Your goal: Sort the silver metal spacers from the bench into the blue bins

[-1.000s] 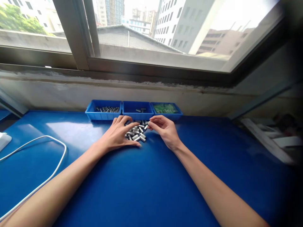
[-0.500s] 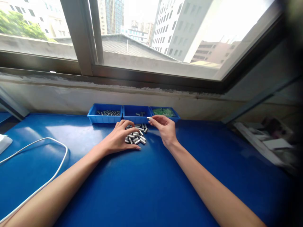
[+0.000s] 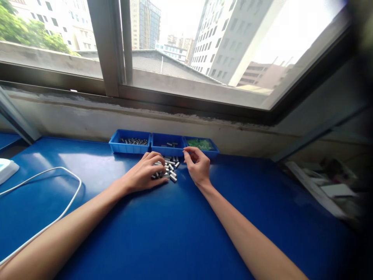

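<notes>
- Thumb and index fingertips of the right hand are close together, near the front edge of the middle bin; whether a piece sits between them, I cannot tell. The left hand arches over the left part of the pile of metal pieces, thumb apart from its curled fingers; whether it grips any is hidden.
- Window in a dark metal frame, spanning the top, with buildings and greenery outside.
- Blue tabletop, glossy, with pale reflections at the left.
- Pale wall under the window, its upper edge rough.
- Blurred clutter with white sheets, at the far right.
- Three blue bins in a row at the back: left bin, middle bin and right bin.
- White cable, curving along the left.
- White object, cut off by the left edge.
- Pile of metal pieces, on the tabletop in front of the middle bin.
- Green items, in the right bin.
- Small metal parts, in the left bin.
- A few short pieces, in the middle bin.
</notes>
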Demonstrator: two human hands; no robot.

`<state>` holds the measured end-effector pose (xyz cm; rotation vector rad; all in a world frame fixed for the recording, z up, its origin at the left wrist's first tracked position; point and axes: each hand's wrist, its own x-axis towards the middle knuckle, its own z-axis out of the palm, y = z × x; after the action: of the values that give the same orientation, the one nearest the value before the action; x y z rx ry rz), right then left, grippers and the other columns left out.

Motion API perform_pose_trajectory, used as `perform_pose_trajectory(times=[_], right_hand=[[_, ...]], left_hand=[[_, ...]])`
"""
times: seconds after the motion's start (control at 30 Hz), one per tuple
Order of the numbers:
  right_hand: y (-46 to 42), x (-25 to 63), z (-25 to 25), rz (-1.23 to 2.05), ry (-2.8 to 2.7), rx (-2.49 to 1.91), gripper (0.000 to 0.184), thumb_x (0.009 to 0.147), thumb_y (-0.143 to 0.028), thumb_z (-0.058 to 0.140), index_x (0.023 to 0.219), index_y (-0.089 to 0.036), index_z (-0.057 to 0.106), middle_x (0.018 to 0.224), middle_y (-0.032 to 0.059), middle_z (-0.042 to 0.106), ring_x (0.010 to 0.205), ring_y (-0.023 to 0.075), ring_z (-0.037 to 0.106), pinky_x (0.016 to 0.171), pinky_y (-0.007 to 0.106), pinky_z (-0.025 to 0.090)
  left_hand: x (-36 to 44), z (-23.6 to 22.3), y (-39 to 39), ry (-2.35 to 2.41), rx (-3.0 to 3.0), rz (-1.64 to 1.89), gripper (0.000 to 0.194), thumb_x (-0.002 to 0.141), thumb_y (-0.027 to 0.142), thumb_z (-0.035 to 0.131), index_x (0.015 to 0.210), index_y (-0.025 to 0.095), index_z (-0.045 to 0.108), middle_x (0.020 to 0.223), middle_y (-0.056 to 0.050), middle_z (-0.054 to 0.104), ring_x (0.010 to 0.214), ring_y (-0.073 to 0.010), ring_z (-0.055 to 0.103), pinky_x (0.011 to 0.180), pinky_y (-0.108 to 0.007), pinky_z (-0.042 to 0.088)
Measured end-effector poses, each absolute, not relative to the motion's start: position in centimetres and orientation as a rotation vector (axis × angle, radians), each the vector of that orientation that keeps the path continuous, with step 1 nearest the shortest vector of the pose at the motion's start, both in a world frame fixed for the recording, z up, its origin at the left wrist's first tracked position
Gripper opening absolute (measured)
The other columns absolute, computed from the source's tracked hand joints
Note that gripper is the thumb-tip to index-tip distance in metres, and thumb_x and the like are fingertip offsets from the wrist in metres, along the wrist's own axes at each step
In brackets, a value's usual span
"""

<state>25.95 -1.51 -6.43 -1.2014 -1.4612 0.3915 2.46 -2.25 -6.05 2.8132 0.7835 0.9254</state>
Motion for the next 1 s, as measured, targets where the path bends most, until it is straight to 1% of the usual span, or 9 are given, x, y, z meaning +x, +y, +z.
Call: perform_pose_trajectory(times=[0.13,0.2,0.33,0.53,0.73,0.87,1.0], right_hand=[[-1.9,25.7,-6.2,0.410,-1.542,-1.181,0.020,0.091,-0.036,0.062,0.100,-0.021,0.071,0.081,0.0029,0.070,0.063,0.0152,0.063,0.060,0.027,0.052],[-2.1,25.5,-6.0,0.420,-1.594,-1.170,0.019,0.091,-0.035,0.061,0.099,-0.021,0.071,0.077,0.0018,0.068,0.061,0.0150,0.062,0.059,0.027,0.051],[-2.5,25.1,-5.7,0.381,-1.710,-1.129,0.016,0.090,-0.032,0.060,0.095,-0.022,0.071,0.072,0.0005,0.066,0.058,0.0145,0.060,0.059,0.027,0.049],[-2.6,24.8,-5.5,0.368,-1.762,-1.126,0.015,0.090,-0.031,0.058,0.094,-0.022,0.070,0.072,0.0000,0.066,0.058,0.0139,0.059,0.059,0.026,0.049],[-2.5,24.8,-5.6,0.375,-1.803,-1.099,0.015,0.090,-0.030,0.058,0.093,-0.021,0.070,0.071,0.0003,0.067,0.058,0.0141,0.060,0.060,0.026,0.049],[-2.5,24.9,-5.6,0.386,-1.793,-1.130,0.016,0.090,-0.032,0.058,0.094,-0.021,0.070,0.072,0.0006,0.067,0.060,0.0148,0.062,0.060,0.026,0.050],[-2.5,24.9,-5.6,0.390,-1.769,-1.138,0.016,0.090,-0.032,0.059,0.093,-0.021,0.070,0.073,0.0006,0.068,0.062,0.0153,0.063,0.062,0.027,0.051]], left_hand=[[2.8,-6.0,-2.4,0.753,2.908,0.912,0.023,0.099,0.039,0.058,0.098,0.018,0.069,0.105,-0.009,0.069,0.116,-0.0251,0.055,0.098,-0.041,0.044],[2.8,-6.0,-2.5,0.753,2.973,0.906,0.024,0.099,0.038,0.057,0.101,0.018,0.070,0.106,-0.010,0.069,0.116,-0.0261,0.056,0.099,-0.041,0.044],[2.7,-6.0,-2.5,0.711,3.046,0.921,0.026,0.097,0.041,0.061,0.104,0.019,0.071,0.110,-0.012,0.070,0.116,-0.0274,0.056,0.098,-0.042,0.045],[3.0,-5.6,-2.7,0.681,3.120,0.820,0.019,0.099,0.032,0.059,0.106,0.020,0.072,0.106,-0.010,0.073,0.117,-0.0273,0.058,0.100,-0.043,0.044],[3.7,-5.4,-3.2,0.713,3.292,0.748,0.024,0.103,0.025,0.049,0.098,0.016,0.071,0.100,-0.010,0.074,0.108,-0.0267,0.060,0.093,-0.042,0.045],[3.9,-5.3,-3.4,0.702,3.281,0.725,0.024,0.104,0.021,0.047,0.098,0.016,0.070,0.099,-0.010,0.073,0.109,-0.0265,0.059,0.093,-0.041,0.045],[4.0,-5.2,-3.5,0.771,3.282,0.647,0.027,0.105,0.022,0.044,0.098,0.015,0.069,0.098,-0.012,0.072,0.109,-0.0266,0.060,0.093,-0.041,0.046]])
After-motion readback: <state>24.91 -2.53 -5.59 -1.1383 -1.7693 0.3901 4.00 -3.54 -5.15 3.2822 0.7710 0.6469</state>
